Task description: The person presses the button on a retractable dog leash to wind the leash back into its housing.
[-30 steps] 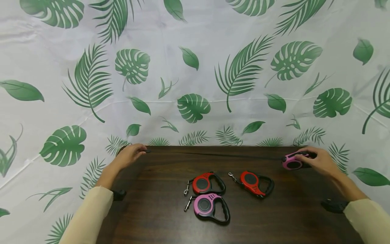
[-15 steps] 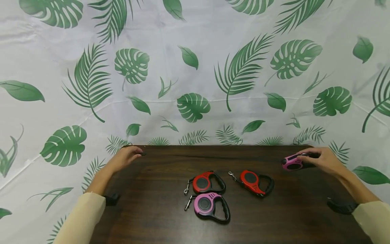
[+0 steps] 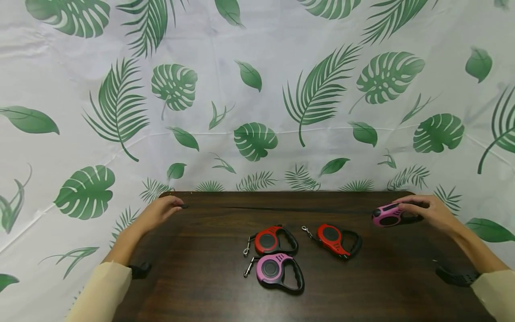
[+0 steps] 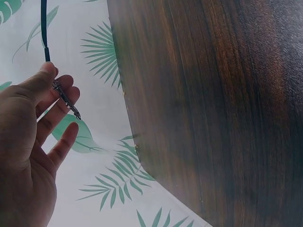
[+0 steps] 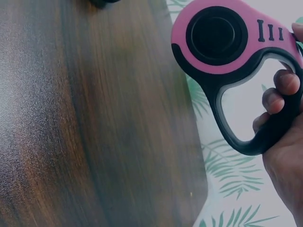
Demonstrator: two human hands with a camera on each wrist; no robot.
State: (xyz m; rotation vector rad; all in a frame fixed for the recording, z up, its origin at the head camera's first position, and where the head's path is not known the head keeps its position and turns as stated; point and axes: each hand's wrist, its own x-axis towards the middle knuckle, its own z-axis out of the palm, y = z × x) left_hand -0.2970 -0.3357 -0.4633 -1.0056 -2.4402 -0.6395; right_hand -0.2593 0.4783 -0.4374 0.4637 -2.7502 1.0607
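Head view has the right hand wrapped round the black handle of a pink retractable leash, held at the table's far right corner. Its black cord runs straight across to the left hand, which pinches the metal clip between thumb and fingers. Two red leashes and another pink one lie mid-table.

Even, bright light is cast from above; soft sheen is seen on the table. Straight lines are bowed at the head view's edges. The right wrist view is slightly blurred.
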